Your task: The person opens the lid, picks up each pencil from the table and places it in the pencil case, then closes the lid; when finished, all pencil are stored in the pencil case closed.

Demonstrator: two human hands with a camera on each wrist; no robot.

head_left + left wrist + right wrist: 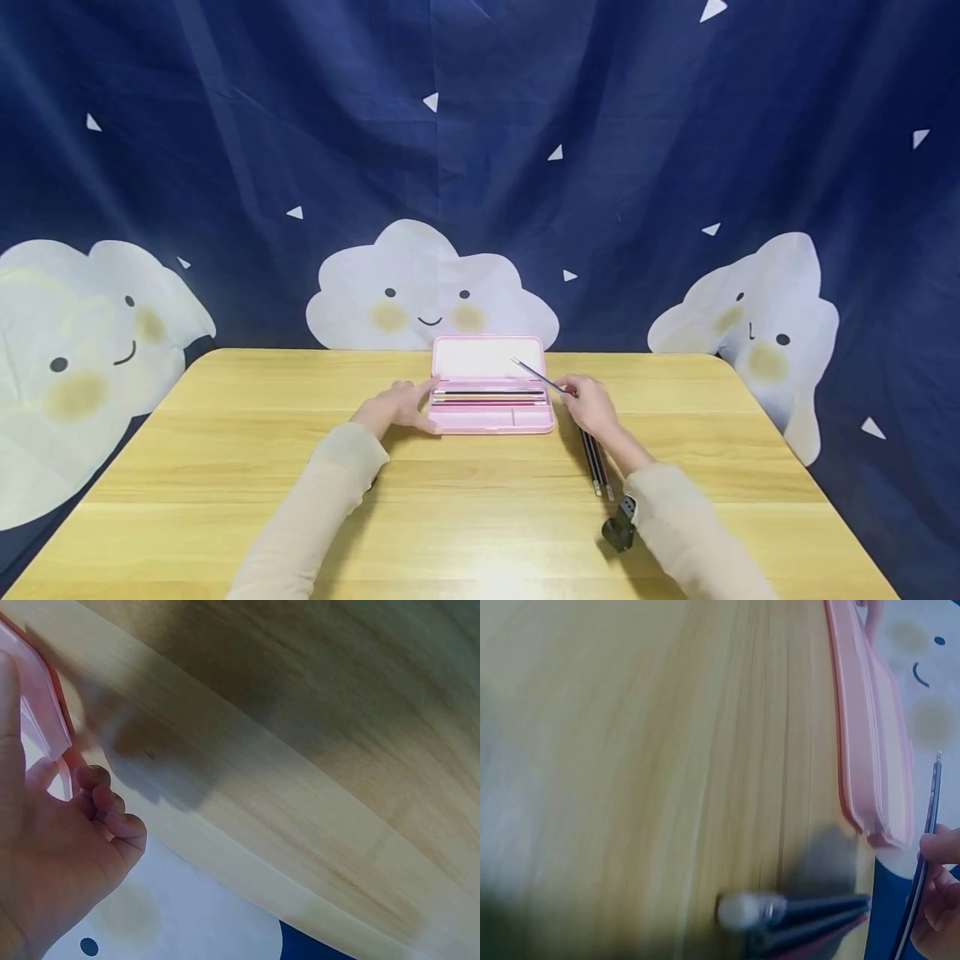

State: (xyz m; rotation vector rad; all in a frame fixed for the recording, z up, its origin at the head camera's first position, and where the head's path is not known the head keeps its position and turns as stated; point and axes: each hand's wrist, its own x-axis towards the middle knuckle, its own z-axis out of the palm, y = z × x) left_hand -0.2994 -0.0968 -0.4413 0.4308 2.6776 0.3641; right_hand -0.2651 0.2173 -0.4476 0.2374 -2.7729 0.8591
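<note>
A pink pencil case (480, 419) lies with its lid raised near the table's far edge, with several pencils (491, 397) lying lengthwise inside it. My left hand (397, 406) holds the left end of the case, thumb at the front corner and index finger near the hinge; its other fingers curl in the left wrist view. Just right of the case, my right hand (591, 406) pinches a dark striped pencil (538, 376). That pencil slants up to the left across the open lid. Beneath the right forearm lie several more pencils (594, 462), partly hidden by the hand.
The wooden table (480, 517) ends just behind the case, against a dark blue curtain (480, 150) with cloud faces. A black camera mount (619, 525) sticks out from the right sleeve, close over the tabletop.
</note>
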